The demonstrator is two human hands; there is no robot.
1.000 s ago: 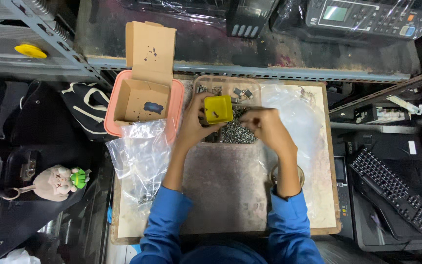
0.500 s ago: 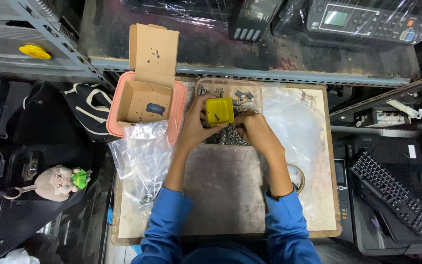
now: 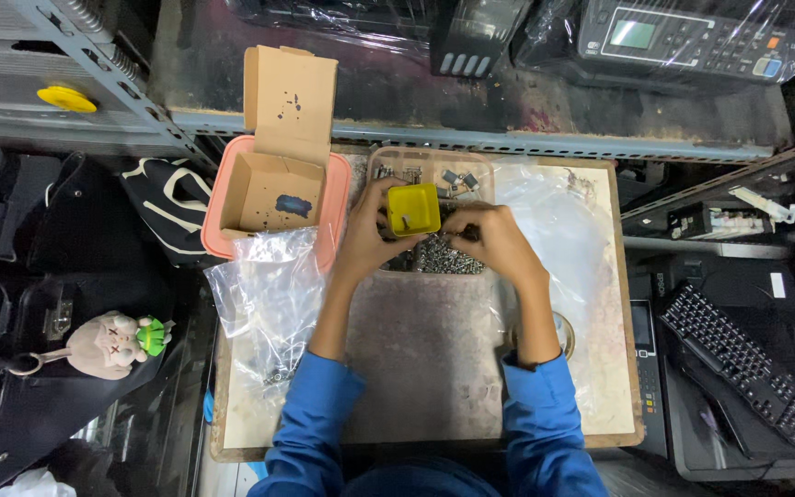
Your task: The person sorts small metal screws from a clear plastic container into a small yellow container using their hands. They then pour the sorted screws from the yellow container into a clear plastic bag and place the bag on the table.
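The left hand [image 3: 367,237] grips a small yellow plastic tub [image 3: 413,210] just above the clear tray of small metal screws [image 3: 443,255], while the right hand [image 3: 497,237], fingers pinched together, touches the screws just right of the tub.

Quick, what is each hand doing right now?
Left hand: closed on the small yellow container.
Right hand: fingers curled over the pile of small metal parts; what the grip holds cannot be told.
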